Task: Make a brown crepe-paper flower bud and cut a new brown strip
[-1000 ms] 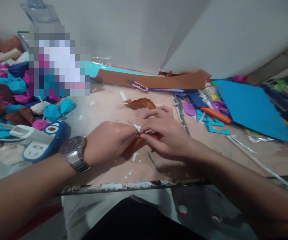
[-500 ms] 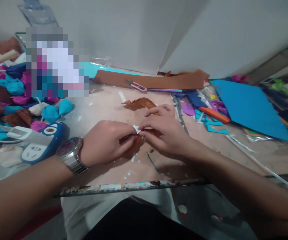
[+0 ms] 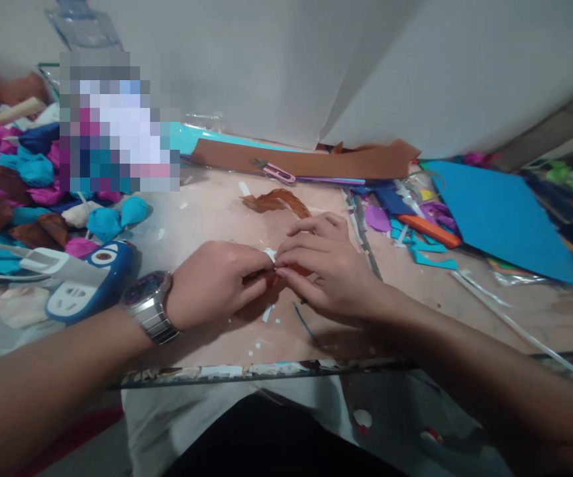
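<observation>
My left hand [image 3: 216, 281], with a metal watch [image 3: 148, 306] on the wrist, and my right hand [image 3: 328, 268] meet at the middle of the table. Both pinch a small brown paper piece [image 3: 270, 286], with a white scrap [image 3: 269, 253] showing between the fingertips. Most of the brown piece is hidden under my fingers. Another curled brown paper piece [image 3: 277, 201] lies just behind my hands.
A heap of crumpled paper balls [image 3: 18, 192] in pink, blue and brown fills the left. A blue power strip [image 3: 85, 285] lies near my left wrist. Pink snips [image 3: 277, 173], a brown strip [image 3: 306, 160], a blue sheet [image 3: 499, 215] and coloured scraps [image 3: 415, 232] lie behind and right.
My hands stay pinched on the brown piece, fingers shifting slightly. The view has moved a little.
</observation>
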A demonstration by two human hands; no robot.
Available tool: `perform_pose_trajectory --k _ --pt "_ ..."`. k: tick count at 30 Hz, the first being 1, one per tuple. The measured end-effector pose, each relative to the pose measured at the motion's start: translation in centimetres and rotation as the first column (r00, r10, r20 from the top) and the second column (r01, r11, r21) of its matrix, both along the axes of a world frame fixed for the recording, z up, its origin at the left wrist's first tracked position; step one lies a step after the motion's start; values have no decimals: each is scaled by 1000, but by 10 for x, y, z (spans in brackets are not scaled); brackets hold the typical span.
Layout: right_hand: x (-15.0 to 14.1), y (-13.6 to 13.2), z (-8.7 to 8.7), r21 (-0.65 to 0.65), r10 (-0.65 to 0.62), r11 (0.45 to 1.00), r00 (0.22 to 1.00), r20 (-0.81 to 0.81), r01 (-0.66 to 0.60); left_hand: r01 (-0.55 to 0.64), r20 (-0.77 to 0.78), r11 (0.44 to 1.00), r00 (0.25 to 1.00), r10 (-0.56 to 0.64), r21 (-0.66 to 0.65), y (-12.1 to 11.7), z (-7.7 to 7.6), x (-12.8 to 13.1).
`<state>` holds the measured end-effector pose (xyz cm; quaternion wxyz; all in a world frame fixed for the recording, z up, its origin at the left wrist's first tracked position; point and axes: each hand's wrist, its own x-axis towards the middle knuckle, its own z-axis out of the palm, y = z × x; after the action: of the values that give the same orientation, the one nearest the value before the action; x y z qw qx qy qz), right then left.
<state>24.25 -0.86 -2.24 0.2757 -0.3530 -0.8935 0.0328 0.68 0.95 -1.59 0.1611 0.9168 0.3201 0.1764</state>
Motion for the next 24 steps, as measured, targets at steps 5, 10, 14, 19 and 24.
perform_pose_trajectory --k 5,10,14,19,24 --pt "0 1 -1 -69 -1 998 999 49 5 -39 -19 999 999 38 -36 0 0 1" --pt "-1 3 2 -120 43 992 994 97 -31 -6 44 995 999 11 -102 0 4 1" --pt "0 4 1 -139 51 990 994 98 -37 19 65 992 998 -11 -128 -2 7 -1" --pt "2 4 -1 -173 78 982 997 27 -72 18 85 990 996 -6 -142 -1 7 -1" --pt "6 2 -1 -226 137 963 988 -65 -149 11 108 981 994 10 -195 0 7 0"
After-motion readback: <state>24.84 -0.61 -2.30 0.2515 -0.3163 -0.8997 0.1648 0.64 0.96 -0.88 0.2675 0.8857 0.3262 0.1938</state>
